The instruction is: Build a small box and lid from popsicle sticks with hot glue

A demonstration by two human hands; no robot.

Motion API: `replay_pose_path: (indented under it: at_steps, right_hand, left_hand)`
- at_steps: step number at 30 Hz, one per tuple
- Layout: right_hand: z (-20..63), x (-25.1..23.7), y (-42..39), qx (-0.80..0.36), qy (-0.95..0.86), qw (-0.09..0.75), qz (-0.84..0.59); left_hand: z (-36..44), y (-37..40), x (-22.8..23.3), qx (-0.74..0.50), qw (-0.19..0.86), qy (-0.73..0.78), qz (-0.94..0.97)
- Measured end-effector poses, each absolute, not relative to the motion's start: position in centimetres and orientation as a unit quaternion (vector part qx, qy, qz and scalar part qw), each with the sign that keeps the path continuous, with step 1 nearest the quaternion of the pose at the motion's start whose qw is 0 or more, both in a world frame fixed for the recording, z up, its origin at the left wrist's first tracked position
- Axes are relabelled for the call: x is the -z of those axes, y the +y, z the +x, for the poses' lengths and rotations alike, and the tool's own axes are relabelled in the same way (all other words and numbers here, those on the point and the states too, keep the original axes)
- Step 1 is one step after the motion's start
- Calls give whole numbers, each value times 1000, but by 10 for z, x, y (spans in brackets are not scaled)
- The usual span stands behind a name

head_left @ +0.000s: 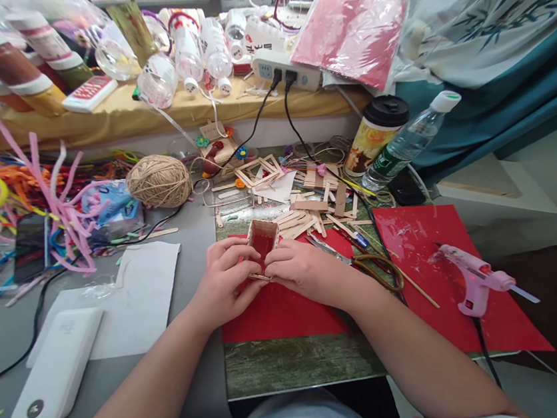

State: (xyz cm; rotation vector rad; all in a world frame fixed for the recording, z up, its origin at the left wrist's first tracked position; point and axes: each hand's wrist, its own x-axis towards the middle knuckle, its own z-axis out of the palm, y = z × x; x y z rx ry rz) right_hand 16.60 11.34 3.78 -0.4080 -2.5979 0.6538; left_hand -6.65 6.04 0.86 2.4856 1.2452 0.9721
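A small open box of wooden sticks with a red inside [262, 236] stands on a red paper sheet [280, 313] in the middle of the table. My left hand [226, 279] grips its left side and lower edge. My right hand [305, 269] presses against its right side, fingertips pinching a thin stick at the box's near edge. Both hands meet just below the box. A pile of loose wooden sticks [309, 212] lies right behind it.
A pink glue gun [472, 277] rests on a second red sheet [443, 244] at right. A twine ball [158, 180], pipe cleaners [29, 190], a white power bank [58, 368], a cup [375, 132] and a water bottle [409, 140] surround the work area.
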Motion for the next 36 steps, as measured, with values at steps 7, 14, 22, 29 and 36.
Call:
replay_pose_path:
  at_steps: [7,14,22,29,36]
  right_hand:
    - [169,-40,109,-321,-885,293,-167]
    - [169,-39,98,-349,-822,385,-231]
    - [156,-28,89,-358,-811,392,-245]
    - [155,-24,88,-356,-810,404,-234]
    - [153,-25,91,-323,-823,398,-244]
  left_hand:
    - [-73,63,-11,-402,155,411,803]
    - [-68,55,-11,-547,296,460,634]
    - [-72,54,-7,-548,345,470,600]
    - [-76,57,-7,-552,369,441,604]
    - [-79,61,-4,-539,332,423,648]
